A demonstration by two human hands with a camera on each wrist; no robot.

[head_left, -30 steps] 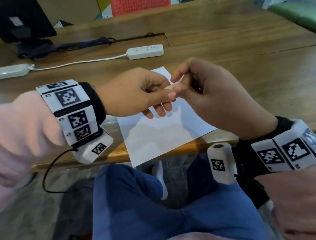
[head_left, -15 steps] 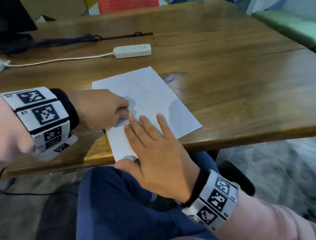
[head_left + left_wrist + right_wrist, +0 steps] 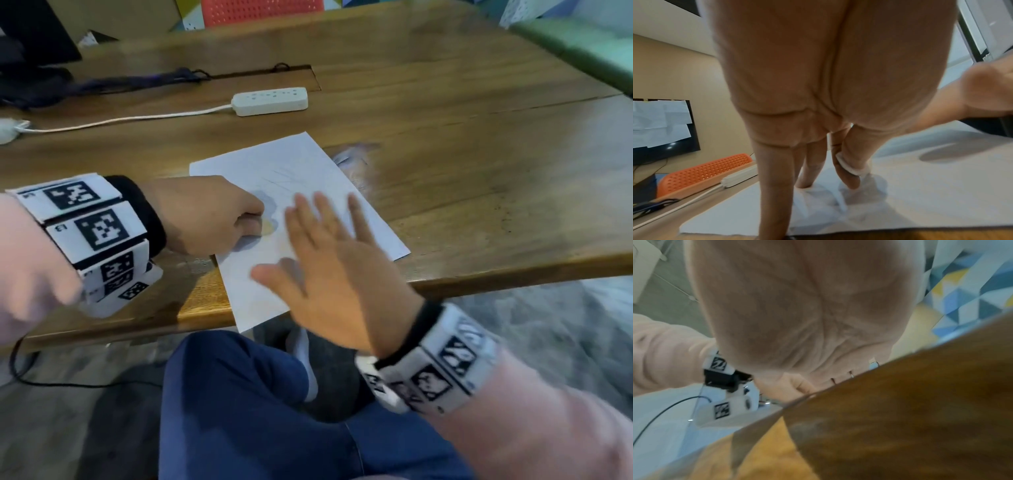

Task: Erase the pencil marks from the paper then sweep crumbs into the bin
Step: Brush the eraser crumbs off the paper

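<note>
A white sheet of paper [image 3: 298, 164] lies at an angle on the wooden table [image 3: 479, 178], one corner hanging over the front edge. Faint pencil marks [image 3: 284, 176] fan out near its far end. My left hand [image 3: 255, 222] is curled at the sheet's left side and pinches a small pale eraser [image 3: 269, 228] down against the paper. In the left wrist view the eraser [image 3: 849, 167] sits between thumb and fingertip above the sheet [image 3: 900, 194]. My right hand [image 3: 308, 240] lies with straight, spread fingers on the paper, just right of the eraser, and is blurred.
A white power strip [image 3: 270, 101] with its cable lies behind the paper. Dark cables and a black object [image 3: 34, 82] sit at the back left. An orange perforated chair back [image 3: 260, 10] stands beyond the table. My knees in blue trousers [image 3: 239, 394] are under the front edge.
A second ago both hands held the eraser together above the sheet. Since then the left hand has brought it down onto the paper, and the right hand has let go and spread over the sheet.
</note>
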